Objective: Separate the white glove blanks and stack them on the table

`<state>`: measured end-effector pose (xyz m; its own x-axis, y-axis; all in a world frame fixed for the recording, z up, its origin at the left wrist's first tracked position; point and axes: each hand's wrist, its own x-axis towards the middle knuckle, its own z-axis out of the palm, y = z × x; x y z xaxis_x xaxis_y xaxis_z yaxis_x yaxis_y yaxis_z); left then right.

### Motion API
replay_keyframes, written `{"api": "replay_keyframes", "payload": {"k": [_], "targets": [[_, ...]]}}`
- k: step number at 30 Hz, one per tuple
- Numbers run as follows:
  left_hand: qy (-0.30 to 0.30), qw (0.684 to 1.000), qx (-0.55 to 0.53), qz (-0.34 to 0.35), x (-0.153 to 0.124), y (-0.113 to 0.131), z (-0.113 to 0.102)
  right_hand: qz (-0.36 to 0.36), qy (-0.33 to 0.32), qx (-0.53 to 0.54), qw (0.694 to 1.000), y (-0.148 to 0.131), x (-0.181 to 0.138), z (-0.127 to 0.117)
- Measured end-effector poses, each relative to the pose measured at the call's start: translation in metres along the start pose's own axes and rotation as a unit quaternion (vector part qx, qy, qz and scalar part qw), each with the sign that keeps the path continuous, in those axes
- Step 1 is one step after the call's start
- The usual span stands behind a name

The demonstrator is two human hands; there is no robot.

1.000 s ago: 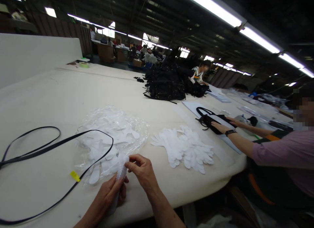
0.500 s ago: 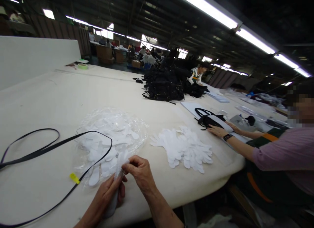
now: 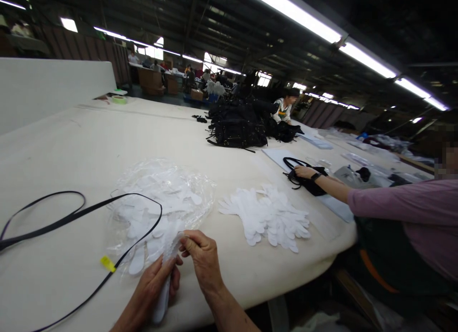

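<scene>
My left hand [image 3: 155, 282] is wrapped round a stack of white, round-ended strips [image 3: 161, 303], whose lower end sticks out below the fingers. At the stack's top, my right hand [image 3: 204, 258] pinches the end of a strip between thumb and fingers, and that end bends over. Just beyond my hands lies a clear plastic bag [image 3: 203, 181] with many similar strips in it. A fanned-out pile of white strips [image 3: 266, 220] lies to the right on the cream table [image 3: 150, 131]. What the strips are made of I cannot tell.
A dark cord [image 3: 67, 220] with a yellow tag [image 3: 107, 264] loops across the left. Black bags [image 3: 238, 127] are heaped farther back. On the right a co-worker in a pink top [image 3: 390, 203] handles a black bag [image 3: 315, 184]. Green tape [image 3: 119, 99] lies far left.
The strip end between my right fingers now bends over more, and both hands have barely shifted. The co-worker has turned and moved a hand up to the black bag's handles.
</scene>
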<state>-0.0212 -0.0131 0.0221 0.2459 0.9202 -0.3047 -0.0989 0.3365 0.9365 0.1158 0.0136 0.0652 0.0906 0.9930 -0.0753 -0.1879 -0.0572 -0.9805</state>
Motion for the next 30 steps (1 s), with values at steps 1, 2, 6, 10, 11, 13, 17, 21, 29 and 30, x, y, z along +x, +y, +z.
{"api": "replay_keyframes", "payload": {"k": [1,2,6,10,11,13,17,21,29,30], "targets": [[0.002,1.0,0.002,0.001,0.0,0.001,0.0,0.001,0.021,0.01,1.0,0.003,-0.001,0.002],[0.003,1.0,0.004,0.002,0.0,0.002,0.0,0.005,0.039,0.02,0.999,0.005,-0.001,0.003],[0.009,1.0,0.005,-0.001,-0.001,0.004,0.0,0.01,0.074,0.04,0.996,0.01,-0.001,0.006],[0.014,1.0,0.003,-0.003,0.0,0.002,0.0,0.004,0.071,0.057,0.996,0.007,0.0,0.007],[0.016,1.0,0.001,-0.002,0.0,0.002,0.0,0.005,0.066,0.063,0.996,0.006,-0.001,0.007],[0.014,1.0,0.006,-0.001,-0.001,0.003,-0.001,0.015,0.053,0.081,0.995,0.005,-0.002,0.008],[0.005,0.999,0.044,0.012,-0.003,0.011,0.0,0.052,0.039,0.137,0.989,0.008,-0.004,0.01],[0.011,0.999,0.037,0.005,-0.003,0.013,0.001,0.045,0.031,0.178,0.982,0.012,-0.004,0.009],[0.02,0.999,-0.027,0.013,0.001,0.003,-0.004,0.063,0.037,0.203,0.977,0.002,-0.001,-0.003],[0.037,0.998,-0.041,-0.003,0.001,0.003,-0.004,0.063,0.042,0.202,0.976,0.001,0.0,-0.006]]}}
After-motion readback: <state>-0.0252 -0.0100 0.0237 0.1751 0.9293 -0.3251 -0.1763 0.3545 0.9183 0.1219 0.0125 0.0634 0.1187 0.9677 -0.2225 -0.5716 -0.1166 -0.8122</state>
